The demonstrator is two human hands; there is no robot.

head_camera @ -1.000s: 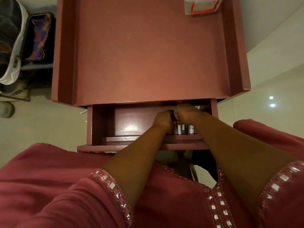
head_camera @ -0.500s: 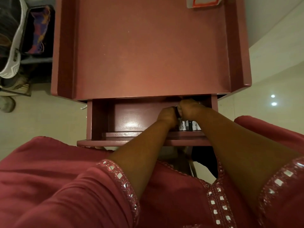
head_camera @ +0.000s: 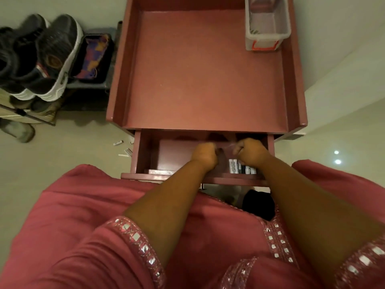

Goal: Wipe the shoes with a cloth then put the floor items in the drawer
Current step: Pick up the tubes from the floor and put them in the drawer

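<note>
The maroon cabinet's drawer stands pulled open. Both of my hands are inside it, curled into fists. My left hand and my right hand sit a little apart and pinch a faint clear plastic piece stretched between them; it is blurred. Several small white and dark labelled tubes stand in a row at the drawer's front right, below my right hand. A few small white items lie on the floor left of the drawer. Black shoes with white soles rest on a rack at the far left.
The cabinet top has raised side rails and carries a clear plastic basket at its back right. A dark tray with a colourful cloth sits beside the shoes. My red garment fills the lower view. Glossy pale floor lies on both sides.
My hands, pressed together a second ago, have drawn apart inside the drawer. The view has tilted back, showing more of the cabinet top, the basket and the shoes.
</note>
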